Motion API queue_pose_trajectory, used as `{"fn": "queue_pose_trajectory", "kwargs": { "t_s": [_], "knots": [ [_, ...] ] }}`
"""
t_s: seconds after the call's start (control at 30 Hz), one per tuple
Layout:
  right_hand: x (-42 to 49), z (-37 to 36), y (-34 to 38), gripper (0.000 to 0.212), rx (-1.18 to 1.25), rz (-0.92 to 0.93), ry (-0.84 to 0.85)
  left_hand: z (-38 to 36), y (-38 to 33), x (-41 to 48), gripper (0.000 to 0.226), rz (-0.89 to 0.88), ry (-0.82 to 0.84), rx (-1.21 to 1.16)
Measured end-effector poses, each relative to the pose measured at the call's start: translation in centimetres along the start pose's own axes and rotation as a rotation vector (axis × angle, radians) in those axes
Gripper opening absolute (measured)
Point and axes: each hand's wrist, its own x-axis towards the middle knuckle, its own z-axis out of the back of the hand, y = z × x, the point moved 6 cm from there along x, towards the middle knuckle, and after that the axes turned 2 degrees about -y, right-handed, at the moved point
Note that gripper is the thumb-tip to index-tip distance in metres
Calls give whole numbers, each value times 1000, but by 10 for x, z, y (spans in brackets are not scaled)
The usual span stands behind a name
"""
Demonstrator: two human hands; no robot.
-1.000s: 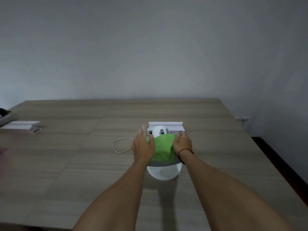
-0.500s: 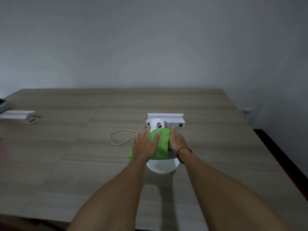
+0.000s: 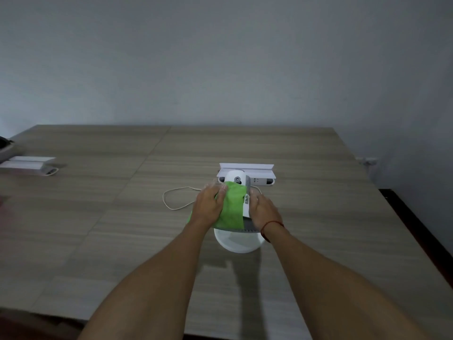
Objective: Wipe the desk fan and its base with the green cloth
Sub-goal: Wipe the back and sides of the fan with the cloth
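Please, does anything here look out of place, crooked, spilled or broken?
Nothing looks damaged or spilled. The desk fan stands on its base on the table, with the green cloth draped over it under the left hand. Only the white cable lies in a loose loop to its left: untidy, not harmful.

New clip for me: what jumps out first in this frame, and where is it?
The bright green cloth at the centre of the table grabs the eye, draped over the white desk fan and pressed down by the left hand. The right hand, a red string at its wrist, rests against the fan's right side. Just behind the fan lies a white power strip, with a white cord looped to its left.
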Motion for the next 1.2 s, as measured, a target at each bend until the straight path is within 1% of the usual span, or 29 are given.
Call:
{"fn": "queue_pose_trajectory", "kwargs": {
  "t_s": [0.13, 0.2, 0.27, 0.33, 0.4, 0.5, 0.63, 0.7, 0.8, 0.83, 0.87, 0.93, 0.97, 1.03, 1.13, 1.2],
  "knots": [
    [-1, 2, 2, 83, 10, 11, 13, 3, 27, 1, 42, 161, -122, -124],
    [-5, 11, 0, 74, 26, -7, -9, 7, 32, 0, 47, 182, -155, -63],
    [-5, 16, -2, 66, 51, -31, -24, 9, 24, -5, 60, 200, -204, 20],
    [-4, 17, -4, 63, 70, -57, -18, 1, 12, -12, 72, 231, -224, -7],
    [-3, 18, -4, 61, 73, -57, -5, -13, 5, -18, 77, 199, -205, 15],
    [1, 21, -9, 59, 62, -40, 2, -23, 7, -16, 71, 120, -156, 91],
    [5, 19, -6, 58, 30, -1, 16, -17, 23, -16, 80, 109, -149, -27],
    [6, 19, -3, 58, 30, 8, 12, -19, 34, -12, 83, 192, -144, -112],
    [9, 20, -4, 57, 45, -9, 19, -21, 51, -4, 91, 403, -174, -342],
    [9, 21, -5, 56, 48, -11, 25, -22, 55, -2, 90, 455, -182, -377],
    [10, 21, -7, 56, 51, -9, 29, -22, 55, -2, 87, 481, -174, -361],
    [11, 22, -9, 56, 50, -4, 13, -26, 46, -5, 80, 443, -169, -179],
    [12, 23, -9, 55, 48, -4, -6, -26, 36, -7, 80, 381, -201, -76],
    [12, 25, -12, 54, 49, -9, -34, -28, 14, -15, 86, 244, -250, 42],
    [12, 23, -15, 56, 22, 13, -19, -31, 7, -20, 86, 149, -250, 77],
    [12, 21, -13, 57, -1, 33, 3, -24, 18, -17, 78, 143, -244, 9]
  ]
}}
